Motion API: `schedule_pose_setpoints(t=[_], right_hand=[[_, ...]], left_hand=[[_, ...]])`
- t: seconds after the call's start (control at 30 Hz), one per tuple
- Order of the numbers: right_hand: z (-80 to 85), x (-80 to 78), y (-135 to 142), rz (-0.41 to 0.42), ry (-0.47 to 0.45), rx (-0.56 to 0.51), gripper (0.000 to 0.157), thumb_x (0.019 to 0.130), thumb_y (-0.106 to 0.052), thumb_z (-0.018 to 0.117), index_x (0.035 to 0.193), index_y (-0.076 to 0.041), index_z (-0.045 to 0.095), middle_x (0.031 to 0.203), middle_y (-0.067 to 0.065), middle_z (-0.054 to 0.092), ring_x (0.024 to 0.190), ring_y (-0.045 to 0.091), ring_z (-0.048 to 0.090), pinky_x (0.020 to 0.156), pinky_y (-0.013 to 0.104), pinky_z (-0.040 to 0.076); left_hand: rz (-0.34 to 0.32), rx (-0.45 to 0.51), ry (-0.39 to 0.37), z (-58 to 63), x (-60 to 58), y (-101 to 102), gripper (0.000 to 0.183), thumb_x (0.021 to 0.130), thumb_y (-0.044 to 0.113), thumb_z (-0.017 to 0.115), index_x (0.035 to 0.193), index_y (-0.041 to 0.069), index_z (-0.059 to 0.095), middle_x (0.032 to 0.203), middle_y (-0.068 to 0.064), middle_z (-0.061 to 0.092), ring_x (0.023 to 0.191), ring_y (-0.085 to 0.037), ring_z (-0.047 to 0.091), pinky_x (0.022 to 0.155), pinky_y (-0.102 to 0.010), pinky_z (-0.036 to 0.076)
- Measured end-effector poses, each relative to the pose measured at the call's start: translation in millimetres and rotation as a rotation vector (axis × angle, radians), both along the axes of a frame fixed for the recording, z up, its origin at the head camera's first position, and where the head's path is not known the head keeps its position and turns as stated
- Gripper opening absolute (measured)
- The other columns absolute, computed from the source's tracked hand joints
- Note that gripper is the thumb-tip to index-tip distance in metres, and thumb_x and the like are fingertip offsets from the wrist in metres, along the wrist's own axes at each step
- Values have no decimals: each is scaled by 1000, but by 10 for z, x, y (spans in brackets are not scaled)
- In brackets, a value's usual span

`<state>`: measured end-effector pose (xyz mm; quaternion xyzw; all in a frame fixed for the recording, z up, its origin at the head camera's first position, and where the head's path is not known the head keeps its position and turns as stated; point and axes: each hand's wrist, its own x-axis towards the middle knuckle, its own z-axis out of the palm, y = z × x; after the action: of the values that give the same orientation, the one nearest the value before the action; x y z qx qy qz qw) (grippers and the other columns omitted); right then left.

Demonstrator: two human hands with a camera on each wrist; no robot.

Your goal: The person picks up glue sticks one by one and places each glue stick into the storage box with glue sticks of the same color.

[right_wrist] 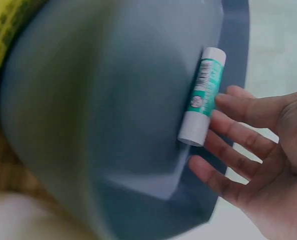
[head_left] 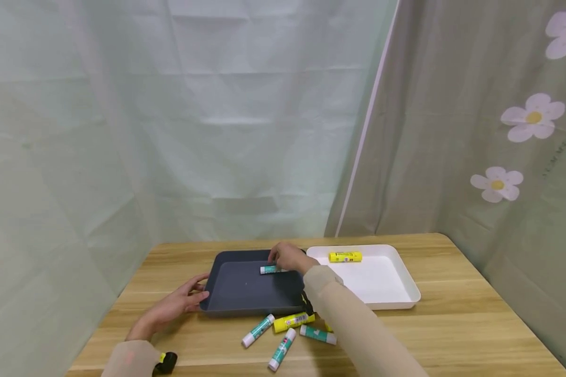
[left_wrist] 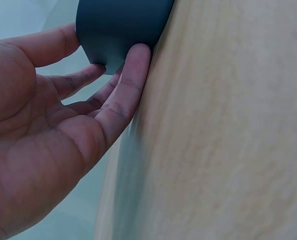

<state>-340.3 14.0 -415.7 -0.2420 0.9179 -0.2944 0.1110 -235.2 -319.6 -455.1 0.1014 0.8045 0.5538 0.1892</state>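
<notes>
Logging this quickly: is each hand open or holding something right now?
Left hand: open, touching the dark gray tray.
Right hand: open, beside the green-and-white glue stick in that tray; contact can't be told.

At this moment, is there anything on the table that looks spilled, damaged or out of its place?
Nothing looks spilled or damaged. Only the loose glue sticks in front of the dark tray look untidy: they lie at mixed angles on the table, outside it and the white tray.
</notes>
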Motion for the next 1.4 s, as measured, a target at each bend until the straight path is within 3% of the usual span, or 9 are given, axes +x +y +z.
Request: schedule_pose_setpoints(t=[0.4, 0.63, 0.8, 1.07, 1.27, 1.4], right_hand=[[472, -34, 399, 104, 45, -85, 29, 92, 10, 67, 116, -2, 76, 108, 19, 71, 92, 22, 65, 79, 35, 56], [677, 25, 677, 185, 66, -95, 26, 91, 8, 70, 114, -4, 76, 102, 13, 72, 91, 19, 66, 78, 31, 57], [746, 146, 899, 235, 57, -101, 27, 93, 7, 71, 116, -5, 76, 104, 5, 73, 95, 18, 68, 81, 31, 58], [852, 419, 1260, 296, 10, -161, 26, 96, 4, 71, 119, -6, 76, 115, 4, 72, 108, 31, 65, 88, 31, 59], [838, 589, 1504, 299, -1, -146, 27, 95, 4, 72, 118, -8, 76, 115, 1, 72, 106, 22, 64, 89, 32, 59], [792, 682, 1654, 304, 8, -138, 27, 95, 3, 72, 118, -10, 77, 116, 0, 72, 107, 19, 65, 93, 38, 58]], left_hand=[[1, -11, -11, 4, -9, -4, 71, 111, 23, 53, 165, -1, 12, 147, -35, 28, 133, -44, 47, 102, -49, 53], [8, -28, -8, 37, -34, -27, 71, 111, 23, 53, 165, 1, 13, 147, -34, 29, 132, -45, 49, 103, -51, 52], [6, -34, -6, 53, -57, -11, 71, 111, 23, 53, 165, 1, 12, 149, -34, 28, 132, -44, 50, 105, -52, 51], [16, -42, -3, 76, -64, -2, 71, 111, 23, 54, 165, 1, 13, 151, -34, 27, 133, -44, 49, 105, -52, 51], [26, -46, -4, 66, -75, 21, 71, 110, 23, 55, 165, 1, 14, 150, -33, 28, 130, -42, 51, 105, -51, 51], [20, -45, -3, 52, -78, 32, 72, 110, 23, 55, 165, 1, 14, 150, -33, 28, 131, -43, 51, 105, -52, 51]])
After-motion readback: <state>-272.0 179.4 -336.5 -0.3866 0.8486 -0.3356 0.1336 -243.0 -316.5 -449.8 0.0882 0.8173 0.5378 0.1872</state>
